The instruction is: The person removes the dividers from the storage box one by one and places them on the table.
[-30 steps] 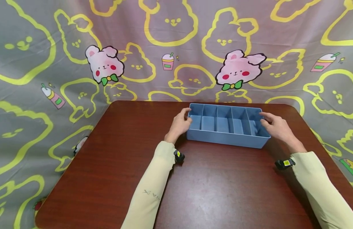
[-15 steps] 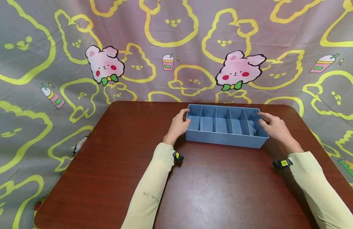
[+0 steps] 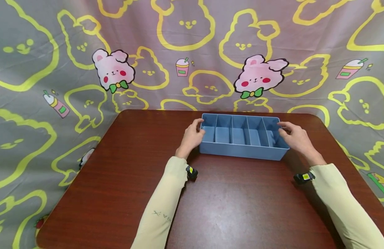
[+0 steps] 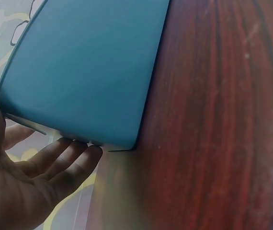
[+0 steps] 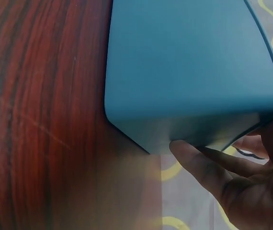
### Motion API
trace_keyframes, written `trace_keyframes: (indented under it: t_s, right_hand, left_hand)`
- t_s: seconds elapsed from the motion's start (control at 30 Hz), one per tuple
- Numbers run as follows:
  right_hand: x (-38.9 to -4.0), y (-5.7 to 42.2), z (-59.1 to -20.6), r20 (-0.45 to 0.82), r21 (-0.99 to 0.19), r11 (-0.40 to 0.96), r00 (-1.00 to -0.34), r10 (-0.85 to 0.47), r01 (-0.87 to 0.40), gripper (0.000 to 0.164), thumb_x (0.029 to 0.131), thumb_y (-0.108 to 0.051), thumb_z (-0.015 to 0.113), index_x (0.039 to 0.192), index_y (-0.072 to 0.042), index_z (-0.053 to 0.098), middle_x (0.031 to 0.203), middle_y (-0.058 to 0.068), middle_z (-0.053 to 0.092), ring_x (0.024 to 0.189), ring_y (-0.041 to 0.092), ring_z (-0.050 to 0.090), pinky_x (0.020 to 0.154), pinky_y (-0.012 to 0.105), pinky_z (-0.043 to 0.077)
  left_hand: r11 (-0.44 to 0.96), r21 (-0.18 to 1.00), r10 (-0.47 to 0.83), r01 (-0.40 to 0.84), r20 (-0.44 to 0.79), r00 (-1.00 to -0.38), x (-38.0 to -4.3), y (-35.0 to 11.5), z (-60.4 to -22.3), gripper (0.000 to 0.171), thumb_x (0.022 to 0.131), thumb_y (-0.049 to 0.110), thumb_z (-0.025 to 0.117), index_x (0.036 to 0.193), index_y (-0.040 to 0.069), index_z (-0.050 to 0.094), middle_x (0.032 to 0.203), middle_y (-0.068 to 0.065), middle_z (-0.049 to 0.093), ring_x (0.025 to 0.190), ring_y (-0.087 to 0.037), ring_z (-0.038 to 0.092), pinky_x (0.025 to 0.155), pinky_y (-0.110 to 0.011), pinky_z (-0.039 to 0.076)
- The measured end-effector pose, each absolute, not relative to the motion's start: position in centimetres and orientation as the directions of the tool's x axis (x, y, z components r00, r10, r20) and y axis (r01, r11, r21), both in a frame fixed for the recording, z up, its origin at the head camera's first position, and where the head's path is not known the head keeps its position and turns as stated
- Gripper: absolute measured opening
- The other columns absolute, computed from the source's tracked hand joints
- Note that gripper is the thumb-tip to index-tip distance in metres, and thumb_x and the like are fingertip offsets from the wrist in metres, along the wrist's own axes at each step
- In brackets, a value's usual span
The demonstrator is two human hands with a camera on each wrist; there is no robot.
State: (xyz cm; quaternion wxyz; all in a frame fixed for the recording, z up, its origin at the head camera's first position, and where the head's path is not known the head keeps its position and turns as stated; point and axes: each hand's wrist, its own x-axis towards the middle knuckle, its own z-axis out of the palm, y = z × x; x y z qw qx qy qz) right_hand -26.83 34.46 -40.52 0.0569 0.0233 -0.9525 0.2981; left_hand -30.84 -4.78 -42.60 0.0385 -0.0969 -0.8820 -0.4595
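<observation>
A blue divided storage box [image 3: 241,151] stands on the dark red-brown table toward the back, its compartments facing up with nothing in them. My left hand [image 3: 192,135] grips the box's left end, the thumb at the rim. In the left wrist view, several fingers [image 4: 76,170] lie against the outside of that end wall. At the opposite end my right hand [image 3: 296,137] holds the rim in the same manner. The right wrist view has its fingertips [image 5: 179,147] touching the outer end wall, below the rim.
The wooden table [image 3: 126,180] has rounded corners and reaches back to a grey curtain [image 3: 210,41] printed with yellow outlines and pink rabbits. That curtain also hangs along the left and right sides. Black wrist cameras [image 3: 192,172] sit at both cuffs.
Both hands have slid the storage box slightly to the left across the table. Their hold on its two ends stays the same.
</observation>
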Motion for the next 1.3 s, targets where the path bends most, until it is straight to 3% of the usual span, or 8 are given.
trace_keyframes:
  t_s: [0.27,0.53,0.87,1.1,1.2,1.3]
  right_hand:
    - [-26.7,34.2,-40.5,0.161,-0.564,0.818,-0.987,-0.027,-0.115,0.047,0.102,-0.03,0.043,0.141,-0.004,0.048,0.134,0.03,0.054,0.112,0.044,0.056,0.088,0.058,0.048]
    - [-26.9,34.1,-40.6,0.161,-0.541,0.833,-0.986,-0.033,-0.116,0.047,0.102,-0.031,0.043,0.141,-0.005,0.049,0.133,0.028,0.056,0.094,0.035,0.056,0.066,0.037,0.042]
    - [-27.1,33.9,-40.4,0.119,-0.548,0.831,-0.992,-0.039,-0.099,0.049,0.102,-0.032,0.043,0.145,-0.007,0.046,0.125,0.025,0.058,0.062,0.023,0.048,0.053,0.032,0.037]
    - [-27.3,33.6,-40.4,0.129,-0.549,0.829,-0.991,-0.043,-0.108,0.049,0.102,-0.03,0.044,0.145,-0.007,0.046,0.122,0.024,0.059,0.052,0.02,0.044,0.05,0.032,0.035]
    - [-27.4,33.4,-40.5,0.13,-0.546,0.831,-0.991,-0.045,-0.109,0.049,0.101,-0.029,0.045,0.145,-0.007,0.046,0.111,0.022,0.062,0.051,0.02,0.044,0.049,0.032,0.035]
    - [-27.5,33.4,-40.5,0.134,-0.538,0.835,-0.99,-0.048,-0.114,0.048,0.101,-0.028,0.045,0.144,-0.007,0.047,0.088,0.017,0.061,0.051,0.019,0.043,0.049,0.031,0.035]
  left_hand:
    - [0.57,0.8,0.109,0.188,0.153,-0.982,-30.7,-4.9,-42.7,0.047,0.095,0.017,0.051,0.142,0.024,0.046,0.094,-0.005,0.059,0.075,-0.02,0.053,0.066,-0.033,0.043]
    - [0.566,0.807,0.089,0.171,0.147,-0.985,-30.6,-5.1,-42.7,0.048,0.094,0.017,0.052,0.142,0.023,0.047,0.093,-0.005,0.059,0.071,-0.019,0.053,0.063,-0.031,0.043]
    - [0.566,0.806,0.075,0.173,0.158,-0.985,-30.4,-5.5,-42.5,0.048,0.094,0.017,0.052,0.141,0.022,0.048,0.101,-0.006,0.062,0.079,-0.021,0.056,0.068,-0.033,0.044]
    - [0.563,0.809,0.064,0.169,0.161,-0.985,-30.6,-5.8,-42.7,0.048,0.093,0.018,0.053,0.141,0.023,0.049,0.098,-0.006,0.062,0.077,-0.021,0.057,0.067,-0.034,0.045]
    - [0.568,0.806,0.062,0.165,0.158,-0.985,-30.7,-5.9,-42.8,0.048,0.094,0.018,0.052,0.141,0.024,0.048,0.1,-0.005,0.062,0.079,-0.021,0.057,0.067,-0.033,0.045]
    - [0.572,0.803,0.061,0.164,0.158,-0.986,-30.7,-6.0,-42.8,0.047,0.093,0.018,0.053,0.14,0.024,0.049,0.1,-0.006,0.063,0.08,-0.021,0.057,0.068,-0.034,0.045]
